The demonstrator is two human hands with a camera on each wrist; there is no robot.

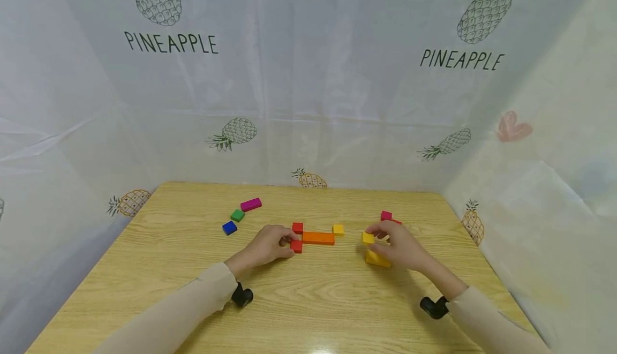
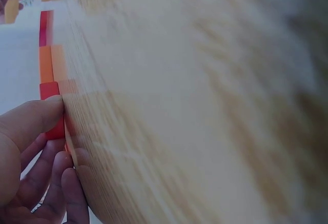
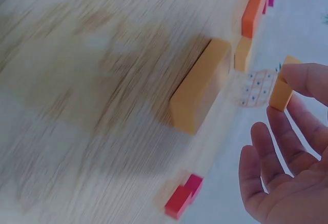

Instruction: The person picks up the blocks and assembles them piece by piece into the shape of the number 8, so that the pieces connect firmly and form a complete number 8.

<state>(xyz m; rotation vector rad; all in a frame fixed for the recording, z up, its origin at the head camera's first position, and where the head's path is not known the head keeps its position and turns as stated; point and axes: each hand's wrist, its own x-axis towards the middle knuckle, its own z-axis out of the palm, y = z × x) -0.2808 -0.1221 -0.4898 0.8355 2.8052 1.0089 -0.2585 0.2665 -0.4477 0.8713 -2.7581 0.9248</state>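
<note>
My left hand pinches a red block between thumb and fingers, low at the table by the left end of a long orange block. Just behind it sits a second red block. In the left wrist view the thumb lies on the pinched red block. My right hand holds a small yellow block, raised off the table in the right wrist view. Beneath that hand rests a longer yellow-orange block. Another small yellow block stands at the orange block's right end.
Toward the back left lie a blue block, a green block and a magenta block. A pink-red block and a red block lie beyond the right hand. A pineapple-print sheet surrounds the wooden table.
</note>
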